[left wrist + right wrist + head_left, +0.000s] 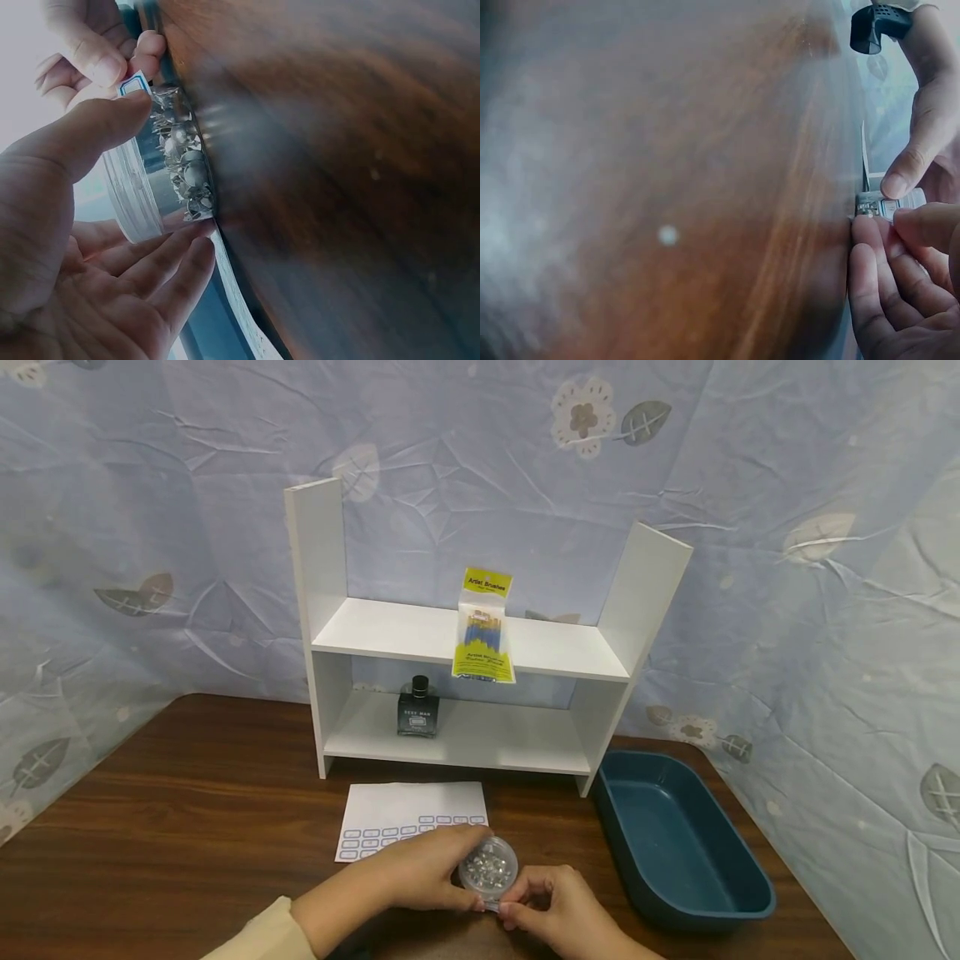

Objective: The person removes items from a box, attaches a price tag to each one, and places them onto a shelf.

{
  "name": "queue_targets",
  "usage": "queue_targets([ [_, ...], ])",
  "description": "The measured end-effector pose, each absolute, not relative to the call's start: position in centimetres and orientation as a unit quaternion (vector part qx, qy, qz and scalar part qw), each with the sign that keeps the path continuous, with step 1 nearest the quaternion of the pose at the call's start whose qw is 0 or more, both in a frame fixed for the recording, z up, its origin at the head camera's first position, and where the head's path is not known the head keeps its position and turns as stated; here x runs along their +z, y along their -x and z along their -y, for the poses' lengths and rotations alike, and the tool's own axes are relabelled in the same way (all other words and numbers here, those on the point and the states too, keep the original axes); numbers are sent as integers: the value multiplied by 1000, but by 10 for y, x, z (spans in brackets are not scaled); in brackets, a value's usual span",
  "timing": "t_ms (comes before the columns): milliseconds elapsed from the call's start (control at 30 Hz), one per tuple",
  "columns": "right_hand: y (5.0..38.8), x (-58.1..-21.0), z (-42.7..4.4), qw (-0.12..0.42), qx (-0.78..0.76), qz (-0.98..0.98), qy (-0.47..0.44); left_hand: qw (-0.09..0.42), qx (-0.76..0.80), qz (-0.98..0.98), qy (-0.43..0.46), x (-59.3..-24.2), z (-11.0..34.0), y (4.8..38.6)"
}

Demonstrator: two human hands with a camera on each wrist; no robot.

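Note:
In the head view, my left hand (427, 870) holds a round clear plastic jar (488, 865) on the table, thumb at the near side and fingers around the far side. Small silver pieces that look like thumbtacks (187, 169) fill its lower part. A small white sticker label (135, 84) with a blue border lies against the jar's side, under my left thumb's tip. My right hand (558, 906) pinches at the label's other end with thumb and forefinger, close to the jar wall. Behind my left hand lies a sheet of blue-bordered labels (412, 800), partly covered by it.
A white two-tier shelf (457, 760) stands at the back. It bears a dark perfume bottle (417, 710) below and a yellow packet of artist brushes (483, 627) above. A deep teal plastic tub (675, 852) sits on the right. Patterned cloth (225, 527) hangs around the table.

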State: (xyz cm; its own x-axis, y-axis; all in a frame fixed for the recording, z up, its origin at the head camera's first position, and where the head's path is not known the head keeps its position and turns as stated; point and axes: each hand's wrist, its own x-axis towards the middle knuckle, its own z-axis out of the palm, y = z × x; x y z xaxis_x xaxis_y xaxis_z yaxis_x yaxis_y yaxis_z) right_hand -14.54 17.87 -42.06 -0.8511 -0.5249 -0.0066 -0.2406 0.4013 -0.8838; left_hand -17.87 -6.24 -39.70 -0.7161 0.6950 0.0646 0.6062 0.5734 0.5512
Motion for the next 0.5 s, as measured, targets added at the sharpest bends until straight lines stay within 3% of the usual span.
queue_targets([
  [500,147,-420,-186,128,-489,-826,249,78,286,-877,-377,-400,63,180],
])
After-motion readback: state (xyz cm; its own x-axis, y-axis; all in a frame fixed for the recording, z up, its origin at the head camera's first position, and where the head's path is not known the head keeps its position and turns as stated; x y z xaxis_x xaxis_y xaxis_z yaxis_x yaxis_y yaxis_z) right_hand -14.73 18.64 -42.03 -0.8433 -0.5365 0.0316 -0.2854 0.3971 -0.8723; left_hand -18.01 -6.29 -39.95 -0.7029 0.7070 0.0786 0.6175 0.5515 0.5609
